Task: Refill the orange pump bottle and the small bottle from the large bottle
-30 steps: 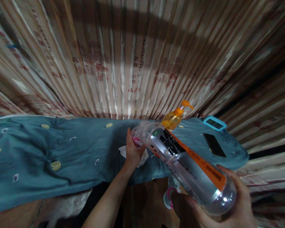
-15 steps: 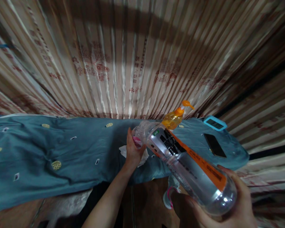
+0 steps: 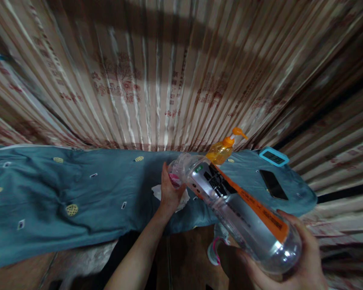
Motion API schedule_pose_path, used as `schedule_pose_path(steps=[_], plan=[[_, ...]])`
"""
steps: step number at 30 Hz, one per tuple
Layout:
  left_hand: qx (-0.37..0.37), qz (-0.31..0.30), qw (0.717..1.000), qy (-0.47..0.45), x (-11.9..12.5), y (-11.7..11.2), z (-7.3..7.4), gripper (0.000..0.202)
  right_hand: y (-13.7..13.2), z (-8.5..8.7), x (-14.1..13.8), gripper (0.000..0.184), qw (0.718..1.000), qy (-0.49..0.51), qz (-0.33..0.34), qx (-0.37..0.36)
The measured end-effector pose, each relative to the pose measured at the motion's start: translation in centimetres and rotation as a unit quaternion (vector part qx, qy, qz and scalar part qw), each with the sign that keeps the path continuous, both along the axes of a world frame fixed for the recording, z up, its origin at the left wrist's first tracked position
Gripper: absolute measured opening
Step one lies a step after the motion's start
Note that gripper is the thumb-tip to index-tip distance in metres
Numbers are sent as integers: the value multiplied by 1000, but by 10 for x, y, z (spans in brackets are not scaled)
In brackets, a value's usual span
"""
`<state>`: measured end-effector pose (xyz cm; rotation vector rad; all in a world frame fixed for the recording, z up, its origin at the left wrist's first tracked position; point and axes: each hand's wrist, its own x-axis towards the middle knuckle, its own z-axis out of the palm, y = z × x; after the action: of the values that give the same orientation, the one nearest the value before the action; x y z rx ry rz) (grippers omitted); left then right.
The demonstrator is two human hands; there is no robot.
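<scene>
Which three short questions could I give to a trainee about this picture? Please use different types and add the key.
1. Which hand holds the large bottle near its base?
2. True or false: the large bottle stands upright.
3. Choose the colour of the pump on the small bottle: A) blue, B) orange, C) black.

Key: 1. The right hand. 2. False; it is tilted. 3. B.

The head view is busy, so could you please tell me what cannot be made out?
In the head view:
- Clear container: partly hidden by left hand.
- White tissue: middle covered by left hand.
- Right hand: cut by bottom edge.
- Blue-framed device: digits too small.
</scene>
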<state>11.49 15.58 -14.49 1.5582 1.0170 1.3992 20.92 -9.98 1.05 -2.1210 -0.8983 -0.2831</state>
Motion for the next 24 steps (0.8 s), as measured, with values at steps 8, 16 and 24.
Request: schedule_pose_path(steps=[8,16,24], plan=[[-2,7,1000,-3,2,0,1,113,1,0,0,111,1000,17,-9,4],[5,10,1000,0,1,1,-2,112,-2,-4,4,109,1000,-8,-3,0],[8,17,1000,2,3,1,-2,112,-1,-2,3,103,1000,-12,-5,-7]])
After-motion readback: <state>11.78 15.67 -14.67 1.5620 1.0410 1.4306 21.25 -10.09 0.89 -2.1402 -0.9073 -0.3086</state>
